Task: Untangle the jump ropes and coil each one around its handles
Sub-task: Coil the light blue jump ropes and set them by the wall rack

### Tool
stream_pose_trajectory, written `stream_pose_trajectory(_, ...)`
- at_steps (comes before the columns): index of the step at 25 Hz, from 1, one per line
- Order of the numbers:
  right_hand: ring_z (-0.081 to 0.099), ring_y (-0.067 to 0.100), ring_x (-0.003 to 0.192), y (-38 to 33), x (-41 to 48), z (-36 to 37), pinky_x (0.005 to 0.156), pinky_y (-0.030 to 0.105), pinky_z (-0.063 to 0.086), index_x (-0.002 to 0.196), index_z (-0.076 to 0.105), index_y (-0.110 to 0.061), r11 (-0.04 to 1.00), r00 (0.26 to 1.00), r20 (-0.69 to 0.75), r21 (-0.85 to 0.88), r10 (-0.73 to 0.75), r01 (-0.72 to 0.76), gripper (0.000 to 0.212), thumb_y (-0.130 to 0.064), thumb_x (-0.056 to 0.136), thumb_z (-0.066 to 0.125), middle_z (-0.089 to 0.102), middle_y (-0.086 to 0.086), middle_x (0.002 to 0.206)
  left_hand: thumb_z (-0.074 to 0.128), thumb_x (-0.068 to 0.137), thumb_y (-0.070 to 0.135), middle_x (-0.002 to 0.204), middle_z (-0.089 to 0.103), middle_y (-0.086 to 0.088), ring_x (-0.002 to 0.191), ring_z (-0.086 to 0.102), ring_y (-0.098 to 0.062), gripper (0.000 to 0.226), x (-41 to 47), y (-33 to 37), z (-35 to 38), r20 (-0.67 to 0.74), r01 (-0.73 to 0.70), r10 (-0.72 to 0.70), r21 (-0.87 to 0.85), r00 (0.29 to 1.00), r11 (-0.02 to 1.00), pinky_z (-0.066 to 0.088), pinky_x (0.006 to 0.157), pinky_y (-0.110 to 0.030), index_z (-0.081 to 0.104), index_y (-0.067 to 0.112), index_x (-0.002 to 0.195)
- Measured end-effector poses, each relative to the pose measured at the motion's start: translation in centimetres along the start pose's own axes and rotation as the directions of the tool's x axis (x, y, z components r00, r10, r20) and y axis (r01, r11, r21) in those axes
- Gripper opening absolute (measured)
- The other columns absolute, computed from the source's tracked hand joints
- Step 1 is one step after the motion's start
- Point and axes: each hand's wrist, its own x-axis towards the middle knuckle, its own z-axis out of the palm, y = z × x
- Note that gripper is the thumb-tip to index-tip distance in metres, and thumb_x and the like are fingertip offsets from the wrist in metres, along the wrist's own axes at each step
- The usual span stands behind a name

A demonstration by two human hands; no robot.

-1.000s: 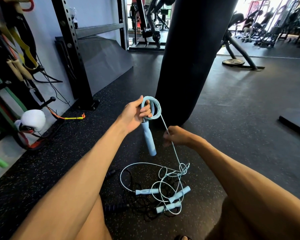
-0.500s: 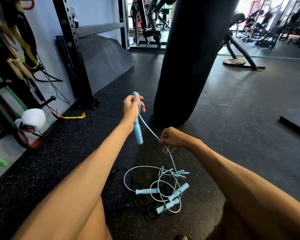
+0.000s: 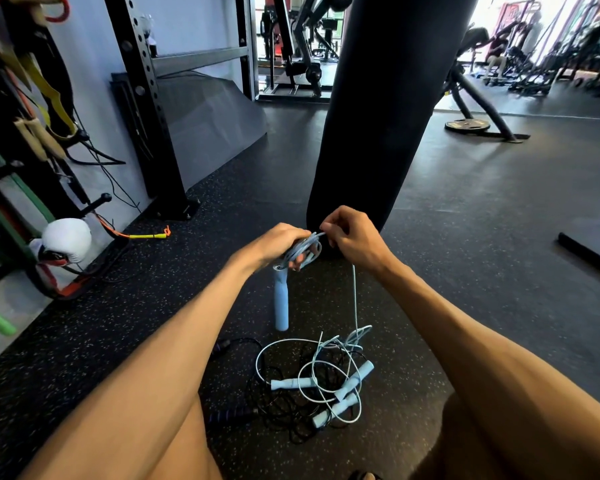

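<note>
Left hand (image 3: pixel 279 242): closed around a small bundle of light blue rope loops (image 3: pixel 303 249) at the top of a light blue handle (image 3: pixel 281 299), which hangs down from the fist, roughly upright, clear of the floor.

Right hand (image 3: pixel 352 237): fingers pinched on the same light blue rope just beside the loops, touching or nearly touching the left hand. One strand (image 3: pixel 354 299) drops straight from this hand to the pile below.

Pile on floor (image 3: pixel 312 386), between the person's legs: three more light blue handles (image 3: pixel 354 381) lying among loose light blue loops, tangled over a thin black rope (image 3: pixel 291 420) with dark ribbed handles (image 3: pixel 231 415).

Surroundings: black speckled rubber floor (image 3: pixel 464 237); black punching bag (image 3: pixel 371 109) directly behind the hands; white boxing glove (image 3: pixel 66 240) at left beside a black steel rack (image 3: pixel 146 105).
</note>
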Motion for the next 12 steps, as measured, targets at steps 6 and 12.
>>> stream_pose_trajectory(6, 0.059, 0.015, 0.078, 2.1, 0.4, -0.2, 0.07, 0.034, 0.051, 0.103, 0.053, -0.017, 0.996, 0.996, -0.052, 0.055, 0.067, -0.064, 0.008, -0.024, 0.099, 0.053, 0.06, -0.002, 0.087, 0.044, 0.102, 0.036, 0.049, 0.03, 0.001, 0.043, 0.026, -0.012, 0.039, -0.3, 0.9, 0.5, 0.169, 0.025, 0.013, -0.223, 0.986, 0.974, 0.042, 0.055, -0.028, 0.057, 0.009, 0.078)
stream_pose_trajectory(12, 0.068, 0.024, 0.077, 2.8, -0.6, 0.0, 0.072, 0.035, 0.053, 0.102, 0.055, -0.007, 0.952, 0.947, 0.165, 0.09, 0.275, -0.292, 0.016, -0.021, 0.102, 0.047, 0.071, 0.014, 0.083, 0.037, 0.104, 0.028, 0.048, 0.027, 0.004, 0.042, 0.023, -0.01, 0.036, -0.2, 1.8, 0.7, 0.05, -0.016, 0.048, -0.509, 0.998, 0.861, 0.037, 0.057, -0.028, 0.053, 0.007, 0.08)
